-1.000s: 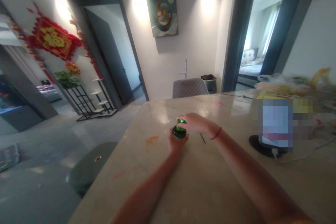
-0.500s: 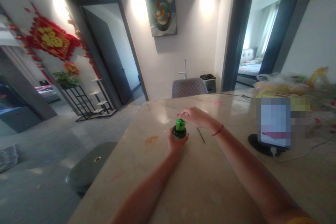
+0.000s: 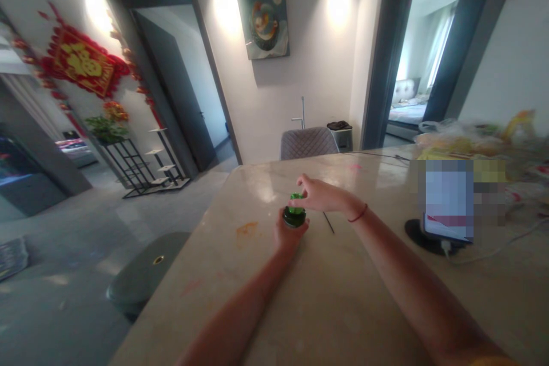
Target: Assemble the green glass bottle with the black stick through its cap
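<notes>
On the tabletop, a dark green round container (image 3: 294, 218) with a bright green shiny top piece (image 3: 295, 199) stands in front of me; its exact kind is unclear. My left hand (image 3: 288, 235) is wrapped around the lower body, with the thumb on the right side. Above and to the right is my right hand (image 3: 319, 194), a red string around its wrist. Its thumb lies across the bright green top, while the index finger is raised and apart from the thumb. A thin dark stick (image 3: 328, 223) rests just right of the container.
On the right, a phone (image 3: 448, 206) stands on a round black stand (image 3: 416, 234) with a white cable. Plastic bags (image 3: 463, 136) are piled behind it. A grey chair (image 3: 309, 143) is at the far edge, and a green stool (image 3: 148, 269) stands left.
My right hand has moved slightly down over the green top, its thumb lowering across it and its index finger lifting away. My left hand keeps its hold.
</notes>
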`<control>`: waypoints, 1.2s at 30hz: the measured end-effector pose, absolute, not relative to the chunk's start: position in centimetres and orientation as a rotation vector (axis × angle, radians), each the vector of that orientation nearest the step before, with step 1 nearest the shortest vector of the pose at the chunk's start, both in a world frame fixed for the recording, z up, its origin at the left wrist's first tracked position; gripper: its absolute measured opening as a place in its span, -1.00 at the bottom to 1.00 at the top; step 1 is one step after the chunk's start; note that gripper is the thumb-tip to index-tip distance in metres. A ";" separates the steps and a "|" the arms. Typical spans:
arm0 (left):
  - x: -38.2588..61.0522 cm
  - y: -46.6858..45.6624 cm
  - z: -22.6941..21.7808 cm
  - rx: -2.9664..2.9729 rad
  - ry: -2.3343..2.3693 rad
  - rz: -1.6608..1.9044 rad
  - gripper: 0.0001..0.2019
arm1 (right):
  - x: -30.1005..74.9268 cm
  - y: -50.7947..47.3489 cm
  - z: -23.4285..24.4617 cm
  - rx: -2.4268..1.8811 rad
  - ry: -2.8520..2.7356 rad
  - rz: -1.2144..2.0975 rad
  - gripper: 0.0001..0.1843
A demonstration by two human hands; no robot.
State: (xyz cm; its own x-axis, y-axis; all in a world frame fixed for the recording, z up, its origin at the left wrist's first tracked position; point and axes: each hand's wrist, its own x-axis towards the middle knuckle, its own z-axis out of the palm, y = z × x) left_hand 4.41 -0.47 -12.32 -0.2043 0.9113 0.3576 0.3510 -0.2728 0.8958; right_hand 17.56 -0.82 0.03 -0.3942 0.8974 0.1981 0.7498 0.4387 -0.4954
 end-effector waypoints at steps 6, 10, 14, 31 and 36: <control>4.4 -0.6 -11.9 1.556 1.482 1.483 -0.60 | 17.0 -0.4 -0.3 -1.260 -2.347 0.365 -0.51; 4.3 -0.7 -12.0 1.577 1.515 1.463 -0.57 | 17.0 -0.2 -0.4 -1.387 -2.288 0.303 -0.61; 4.3 -0.6 -12.2 1.593 1.473 1.481 -0.57 | 17.4 0.0 -0.5 -1.211 -2.337 0.351 -0.62; 4.3 -0.2 -12.8 1.552 1.449 1.497 -0.55 | 17.9 0.8 -0.9 -1.395 -2.295 0.445 -0.61; 4.3 -0.1 -12.9 1.584 1.489 1.479 -0.54 | 18.2 0.4 -0.6 -1.237 -2.343 0.495 -0.63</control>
